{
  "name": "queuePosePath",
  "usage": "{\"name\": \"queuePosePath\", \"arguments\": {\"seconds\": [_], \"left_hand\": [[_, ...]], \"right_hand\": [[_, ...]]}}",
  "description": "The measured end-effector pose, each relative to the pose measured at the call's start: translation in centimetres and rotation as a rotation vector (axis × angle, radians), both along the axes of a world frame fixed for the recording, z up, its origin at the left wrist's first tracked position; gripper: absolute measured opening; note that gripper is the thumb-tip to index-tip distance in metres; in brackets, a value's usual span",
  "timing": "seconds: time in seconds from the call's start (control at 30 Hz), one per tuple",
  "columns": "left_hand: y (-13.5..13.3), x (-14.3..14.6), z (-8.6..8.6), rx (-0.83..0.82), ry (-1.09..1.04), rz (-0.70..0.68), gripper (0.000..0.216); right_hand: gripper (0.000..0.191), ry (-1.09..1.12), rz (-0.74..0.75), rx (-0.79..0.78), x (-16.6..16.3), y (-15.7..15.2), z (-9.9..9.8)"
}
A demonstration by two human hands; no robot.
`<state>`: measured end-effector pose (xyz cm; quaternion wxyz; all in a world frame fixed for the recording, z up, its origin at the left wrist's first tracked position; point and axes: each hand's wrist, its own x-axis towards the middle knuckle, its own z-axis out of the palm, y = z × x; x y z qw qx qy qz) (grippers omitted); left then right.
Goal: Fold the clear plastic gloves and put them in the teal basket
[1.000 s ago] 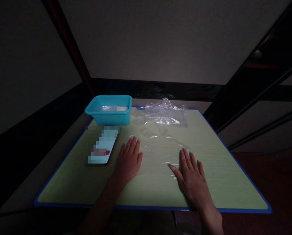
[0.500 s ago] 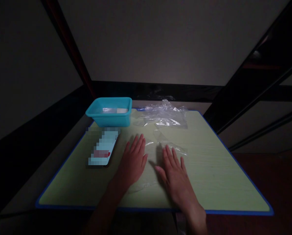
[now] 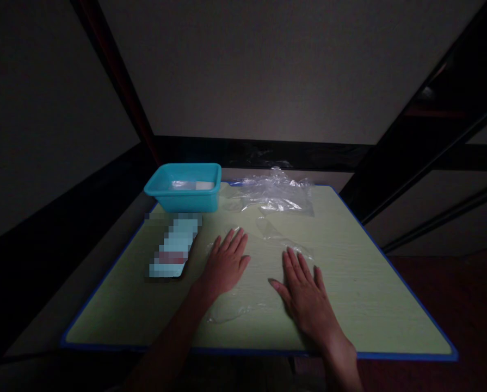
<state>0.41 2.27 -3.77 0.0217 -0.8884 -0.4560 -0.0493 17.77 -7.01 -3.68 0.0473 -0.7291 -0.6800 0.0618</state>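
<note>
A thin, clear plastic film (image 3: 251,283) lies spread on the table, its outline faint; I cannot tell whether it is a bag or a glove. My left hand (image 3: 226,265) rests palm down on its left part, fingers stretched out. Flat at the film's right side is my right hand (image 3: 308,294), with thumb and fingers apart. Neither hand grips anything. Beyond them, a crumpled heap of clear plastic (image 3: 279,190) sits near the table's far edge.
A turquoise plastic basin (image 3: 182,201) with pale items inside stands at the back left. In front of it lies a phone (image 3: 178,245), its screen lit and blurred. The pale table (image 3: 374,305) has a blue edge; a wall (image 3: 259,71) rises behind it.
My right hand has slid to the right and slightly toward me, widening the gap between my hands. My left hand has shifted only a little. More of the film shows.
</note>
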Motion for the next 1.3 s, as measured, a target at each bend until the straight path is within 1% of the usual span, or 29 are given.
{"name": "queuePosePath", "arguments": {"seconds": [0.1,0.17,0.27,0.37,0.47,0.57,0.63,0.7,0.8,0.9,0.97,1.13,1.23,1.3], "left_hand": [[0.1,0.0,-0.1,0.004,0.0,-0.002,0.046],[0.1,-0.1,-0.3,0.008,-0.001,-0.007,0.046],[0.0,-0.1,-0.2,0.005,0.007,-0.013,0.047],[-0.3,0.1,0.5,-0.012,0.023,-0.006,0.049],[-0.2,0.3,2.0,-0.031,0.028,-0.002,0.049],[0.7,0.9,3.3,-0.039,-0.002,-0.024,0.048],[1.7,1.4,3.6,-0.054,-0.039,-0.071,0.046],[2.8,2.1,3.4,-0.087,-0.076,-0.131,0.045],[4.0,2.8,2.5,-0.118,-0.118,-0.206,0.044],[4.3,3.1,1.8,-0.145,-0.078,-0.27,0.042],[4.3,3.0,1.7,-0.166,-0.039,-0.286,0.042],[3.5,2.3,2.2,-0.181,0.008,-0.24,0.042],[3.0,1.5,2.2,-0.159,0.009,-0.183,0.04],[3.0,0.9,2.1,-0.137,-0.044,-0.157,0.038]], "right_hand": [[0.079,-0.029,-0.067,0.107,2.3,-1.3,-1.3],[0.079,-0.033,-0.075,0.162,3.2,-1.9,-1.8],[0.077,-0.026,-0.06,0.17,3.9,-2.3,-2.0],[0.075,-0.016,-0.034,0.114,4.3,-2.3,-1.3],[0.075,-0.037,0.007,0.045,4.9,-1.8,0.1],[0.072,-0.087,0.057,0.007,5.6,-0.9,1.5],[0.067,-0.113,0.095,0.018,5.8,-0.1,2.1],[0.062,-0.123,0.135,0.047,5.9,0.6,2.1],[0.058,-0.102,0.192,0.104,5.8,1.3,1.2],[0.058,-0.091,0.221,0.136,5.8,1.4,0.3],[0.06,-0.106,0.227,0.136,5.9,1.3,-0.1],[0.061,-0.1,0.26,0.127,5.9,1.7,0.2],[0.058,-0.105,0.304,0.088,5.6,2.2,1.0],[0.056,-0.124,0.341,0.052,5.5,2.6,1.7]]}}
